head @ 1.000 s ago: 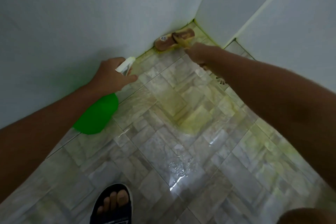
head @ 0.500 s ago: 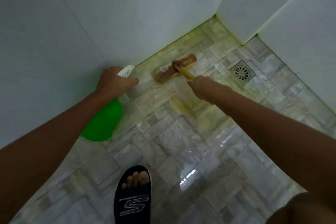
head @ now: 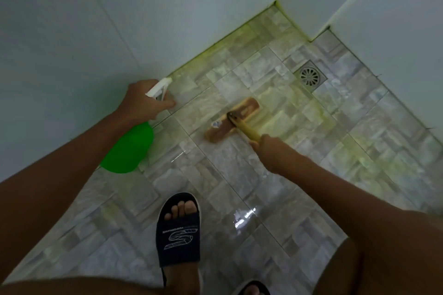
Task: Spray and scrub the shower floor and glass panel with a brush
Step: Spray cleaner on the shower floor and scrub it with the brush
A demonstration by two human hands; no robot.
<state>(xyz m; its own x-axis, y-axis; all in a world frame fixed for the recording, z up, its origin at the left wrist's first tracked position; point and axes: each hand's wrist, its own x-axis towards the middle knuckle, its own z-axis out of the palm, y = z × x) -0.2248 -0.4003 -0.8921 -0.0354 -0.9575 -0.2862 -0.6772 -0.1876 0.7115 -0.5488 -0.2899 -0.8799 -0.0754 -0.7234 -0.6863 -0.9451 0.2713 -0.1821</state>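
Observation:
My right hand (head: 272,151) grips the yellow handle of a wooden scrub brush (head: 231,120), whose head lies flat on the wet, stone-patterned shower floor (head: 263,187). My left hand (head: 143,100) holds a green spray bottle (head: 128,149) by its white trigger head, the nozzle aimed at the floor near the left wall. Yellow-green cleaner stains the tiles around the brush and along the wall joint.
White tiled walls (head: 119,19) close the left and back; a white panel (head: 395,19) stands at the right. A round metal drain (head: 311,76) sits near the back right. My sandalled foot (head: 178,227) stands on the tiles in front of the brush.
The brush has been pulled back from the far corner toward me, across the floor. My view has tipped down and the drain has come into sight. The left hand keeps the bottle.

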